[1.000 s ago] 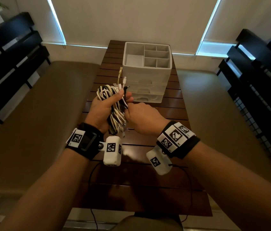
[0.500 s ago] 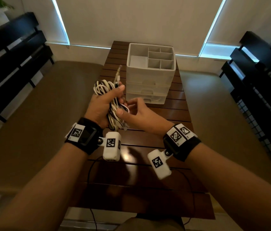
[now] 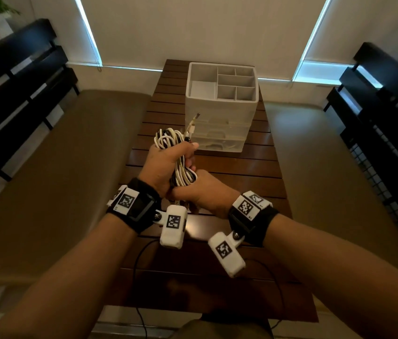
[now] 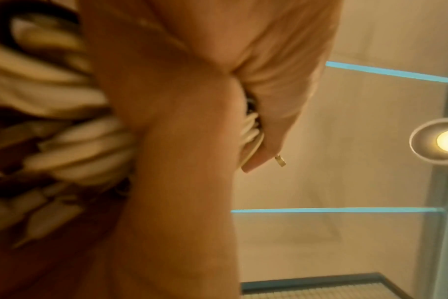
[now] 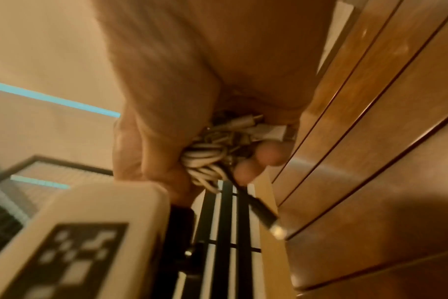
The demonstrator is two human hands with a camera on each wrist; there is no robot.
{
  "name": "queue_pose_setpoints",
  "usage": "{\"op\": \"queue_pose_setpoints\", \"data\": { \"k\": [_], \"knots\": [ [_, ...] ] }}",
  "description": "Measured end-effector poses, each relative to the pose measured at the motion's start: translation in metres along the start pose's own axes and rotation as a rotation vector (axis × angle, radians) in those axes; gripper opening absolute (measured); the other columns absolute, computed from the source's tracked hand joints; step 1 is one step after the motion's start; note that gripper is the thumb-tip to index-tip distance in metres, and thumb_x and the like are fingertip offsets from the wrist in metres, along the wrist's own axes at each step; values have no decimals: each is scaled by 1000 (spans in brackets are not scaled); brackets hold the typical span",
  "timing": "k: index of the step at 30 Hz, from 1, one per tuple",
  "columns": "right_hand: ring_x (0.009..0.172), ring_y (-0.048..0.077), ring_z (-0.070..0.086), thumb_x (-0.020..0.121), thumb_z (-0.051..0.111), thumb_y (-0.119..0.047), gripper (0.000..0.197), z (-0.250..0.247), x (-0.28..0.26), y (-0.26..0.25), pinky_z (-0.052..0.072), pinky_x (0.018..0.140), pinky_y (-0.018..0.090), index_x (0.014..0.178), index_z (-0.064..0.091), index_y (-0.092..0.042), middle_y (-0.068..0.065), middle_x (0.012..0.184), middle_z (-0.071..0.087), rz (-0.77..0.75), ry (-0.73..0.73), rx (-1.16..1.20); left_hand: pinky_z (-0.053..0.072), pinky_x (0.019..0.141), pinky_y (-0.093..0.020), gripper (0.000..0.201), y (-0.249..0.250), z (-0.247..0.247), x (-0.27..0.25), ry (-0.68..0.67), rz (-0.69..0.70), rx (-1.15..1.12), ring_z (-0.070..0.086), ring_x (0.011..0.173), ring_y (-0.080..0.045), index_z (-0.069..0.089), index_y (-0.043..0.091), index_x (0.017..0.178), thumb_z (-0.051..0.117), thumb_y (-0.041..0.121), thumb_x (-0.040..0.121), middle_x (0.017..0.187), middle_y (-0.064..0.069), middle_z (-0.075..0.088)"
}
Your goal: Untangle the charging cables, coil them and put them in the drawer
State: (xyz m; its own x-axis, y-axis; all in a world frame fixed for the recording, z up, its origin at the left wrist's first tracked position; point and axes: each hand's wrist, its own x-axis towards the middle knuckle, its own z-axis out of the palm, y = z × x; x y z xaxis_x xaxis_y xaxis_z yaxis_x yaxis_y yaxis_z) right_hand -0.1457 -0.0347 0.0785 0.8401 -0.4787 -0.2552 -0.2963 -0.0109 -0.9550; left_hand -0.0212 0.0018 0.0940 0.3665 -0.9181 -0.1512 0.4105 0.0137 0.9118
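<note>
Item: bundle of cables point(image 3: 179, 159), black and white strands mixed, held upright in the air over the near half of the wooden slat table point(image 3: 237, 167). Loops stand out at the top; a few plug ends point(image 3: 194, 121) stick up above them, and one dark plug point(image 5: 265, 217) hangs below.

Left hand point(image 3: 166, 165): fingers and thumb wrapped round the upper middle of the bundle.

Right hand point(image 3: 205, 192): closed round the lower end of the same bundle, just below and touching the left hand.

White drawer unit point(image 3: 220, 126): stands on the far half of the table, well apart from the hands. Open divided tray on top; the drawers below look closed.

Surroundings: padded benches on both sides of the table, dark slatted chairs beyond, blinds on the far wall.
</note>
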Motion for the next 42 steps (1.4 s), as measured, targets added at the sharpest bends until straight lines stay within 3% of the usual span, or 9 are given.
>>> {"op": "queue_pose_setpoints", "data": {
  "k": [4,7,12,16,22,25,29,33,42],
  "knots": [
    [112,15,67,86,84,-33,64,-28,1,-1,55,101,34,139,54,-16,0,124,68,-18,-57,-165,54,57,-33,15,4,-6,2,44,48,150,58,57,-20,66,7,79,73,-2,88,67,-10,58],
    [117,11,63,86,74,-62,80,-66,1,-18,58,97,35,151,40,-30,-6,133,60,-125,242,-310,54,61,-35,9,1,-18,2,56,39,244,62,61,-22,70,4,83,76,-2,86,72,-11,63],
    [84,10,63,104,60,-21,19,-74,8,-29,54,79,31,115,73,-12,-3,97,70,-497,495,-730,48,56,-33,21,-11,-19,-1,38,-70,253,52,53,-23,64,11,72,79,3,84,62,-7,52],
    [69,10,60,101,65,-17,12,-65,7,-16,53,68,34,95,73,-10,-8,77,64,-509,619,-745,49,54,-30,18,-8,-22,-3,21,-79,213,53,54,-21,66,11,76,79,6,87,64,-6,53],
    [69,14,58,103,60,-17,14,-35,5,-8,48,63,32,93,65,-10,0,82,66,-598,794,-791,53,56,-31,28,-10,-23,-2,35,-123,220,60,62,-20,72,-3,109,82,13,88,73,-7,61],
    [66,13,58,103,61,-18,12,-36,5,-1,52,62,35,93,63,-12,-2,79,65,-458,746,-734,57,58,-31,25,-8,-25,-3,26,-120,158,64,68,-18,70,-1,112,78,10,91,79,-7,64],
    [68,2,62,101,61,-11,5,-24,2,0,49,61,16,96,63,-13,-4,81,67,-401,586,-595,62,75,-39,42,-5,-18,-6,-18,-102,-6,74,90,-30,64,-11,125,75,17,95,102,-19,75],
    [71,12,64,99,60,-14,6,-20,5,2,57,67,36,95,64,-16,-4,81,68,-433,662,-598,61,91,-52,39,-7,-8,-6,101,-34,36,75,104,-37,68,-5,123,79,16,92,112,-24,76],
    [85,20,56,97,60,-17,22,-25,-4,5,51,75,41,82,73,-8,6,97,55,-438,507,-640,63,76,-41,37,-6,0,-6,144,6,78,77,95,-36,67,-10,118,80,10,90,108,-27,75]
  ]
}}
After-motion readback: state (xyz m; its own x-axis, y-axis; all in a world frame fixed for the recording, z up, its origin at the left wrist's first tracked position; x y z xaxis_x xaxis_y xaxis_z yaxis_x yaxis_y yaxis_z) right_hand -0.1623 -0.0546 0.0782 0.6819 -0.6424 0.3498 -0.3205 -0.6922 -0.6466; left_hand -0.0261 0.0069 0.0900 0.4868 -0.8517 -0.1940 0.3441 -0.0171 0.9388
